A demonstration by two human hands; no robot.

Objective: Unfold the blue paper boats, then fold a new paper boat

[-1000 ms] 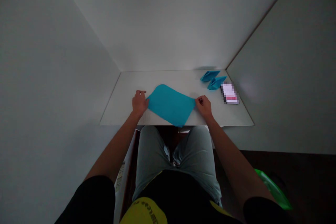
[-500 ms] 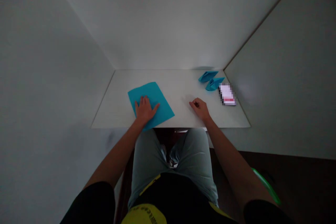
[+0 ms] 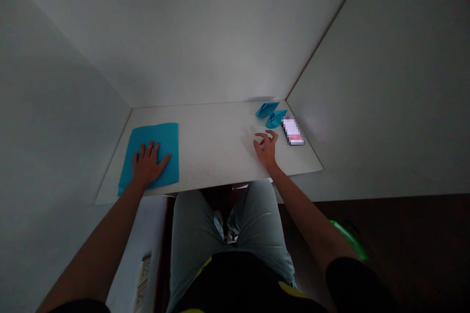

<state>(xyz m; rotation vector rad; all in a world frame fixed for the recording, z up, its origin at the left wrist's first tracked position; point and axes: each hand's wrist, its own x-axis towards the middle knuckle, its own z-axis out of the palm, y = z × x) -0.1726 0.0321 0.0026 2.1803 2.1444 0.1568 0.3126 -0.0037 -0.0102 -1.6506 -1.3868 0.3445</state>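
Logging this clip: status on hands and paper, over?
Left hand flat on blue sheet, pinning it. Right hand open, empty, near folded blue pieces. Phone beside them.

Head camera looks forward and down, close over the table (image 3: pixel 220 146)

Two small folded blue paper shapes (image 3: pixel 270 113) are sitting at the far right corner of the white table (image 3: pixel 216 132), touching each other, just beyond the right fingertips. A blurred white-and-pink card (image 3: pixel 293 131) is lying just right of those fingers.
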